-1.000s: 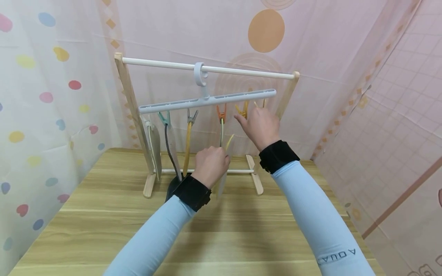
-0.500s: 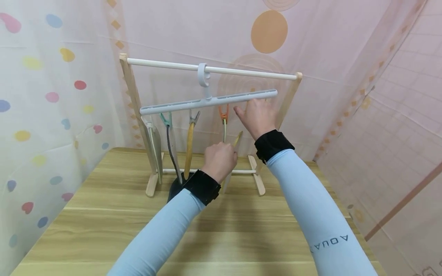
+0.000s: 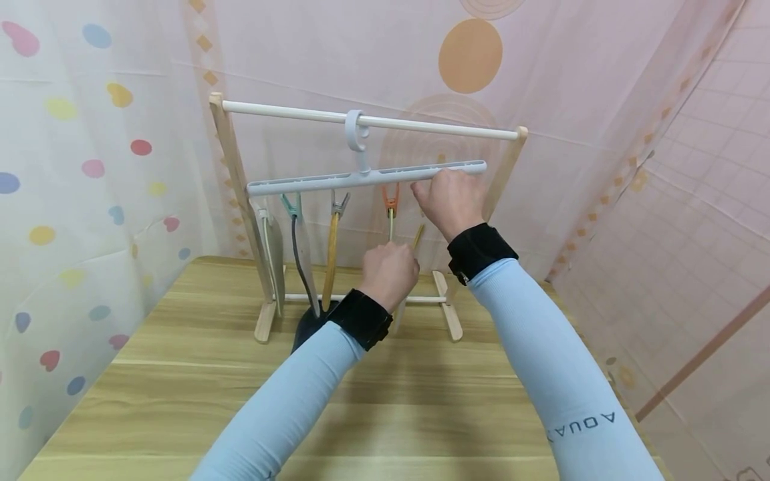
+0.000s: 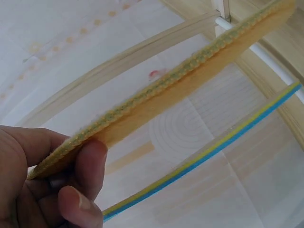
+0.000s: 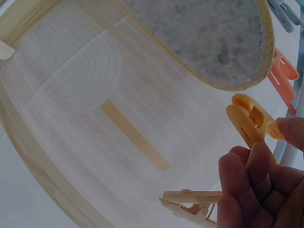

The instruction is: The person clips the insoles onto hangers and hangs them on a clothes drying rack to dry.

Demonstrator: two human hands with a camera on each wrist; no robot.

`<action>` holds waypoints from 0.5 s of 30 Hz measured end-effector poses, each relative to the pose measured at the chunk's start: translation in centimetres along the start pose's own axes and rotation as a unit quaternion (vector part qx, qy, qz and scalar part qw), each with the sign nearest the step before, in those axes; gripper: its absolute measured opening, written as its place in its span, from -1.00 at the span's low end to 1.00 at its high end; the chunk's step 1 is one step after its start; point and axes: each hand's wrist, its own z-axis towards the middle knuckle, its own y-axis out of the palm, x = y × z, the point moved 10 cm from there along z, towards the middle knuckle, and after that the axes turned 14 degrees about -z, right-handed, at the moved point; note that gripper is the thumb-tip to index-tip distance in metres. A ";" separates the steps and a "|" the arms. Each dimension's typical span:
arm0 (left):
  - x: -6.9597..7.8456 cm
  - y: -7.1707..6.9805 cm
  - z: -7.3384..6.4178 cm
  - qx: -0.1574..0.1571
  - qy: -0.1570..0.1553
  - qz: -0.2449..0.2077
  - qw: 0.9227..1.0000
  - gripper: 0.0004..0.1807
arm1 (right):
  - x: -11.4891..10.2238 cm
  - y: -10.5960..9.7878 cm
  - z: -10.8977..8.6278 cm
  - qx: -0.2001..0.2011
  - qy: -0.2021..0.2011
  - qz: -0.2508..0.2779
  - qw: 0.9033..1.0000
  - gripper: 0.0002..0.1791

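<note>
My left hand (image 3: 390,274) pinches a thin insole with a stitched yellow edge (image 4: 190,66) between thumb and fingers. Its rounded upper end, with a mottled grey face (image 5: 209,42), stands just beside a yellow clothespin (image 5: 249,118) in the right wrist view. Up at the right part of the pale blue hanger (image 3: 301,182), my right hand (image 3: 451,204) squeezes that clothespin between thumb and fingers. In the head view the hand hides the clothespin. A flat piece with a yellow and blue edge (image 4: 204,156) hangs close by, under the orange clothespin (image 3: 391,197).
The hanger hooks over the white rod (image 3: 283,111) of a wooden rack. Further left, flat pieces hang from a grey clothespin (image 3: 337,204), a green clothespin (image 3: 292,206) and a white clip (image 3: 262,214). A beige clothespin (image 5: 190,202) hangs beside my right hand.
My left hand has moved right and slightly up, bringing the insole closer to the yellow clothespin. My right hand now covers that clothespin, and the hanger's right end sits slightly lower.
</note>
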 end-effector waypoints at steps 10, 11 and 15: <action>0.6 -0.7 1.3 0.005 -0.011 0.018 1.000 -0.54 | -0.1 -0.3 -0.2 0.006 -0.012 -0.005 1.000 -0.35; 0.7 -0.8 1.5 0.004 -0.013 0.021 1.000 -0.54 | -0.1 -0.3 -0.2 0.005 -0.013 -0.004 1.000 -0.35; 0.8 -1.3 2.1 0.014 -0.013 0.026 0.999 -0.58 | -0.2 -0.4 -0.3 0.008 -0.010 0.005 1.000 -0.37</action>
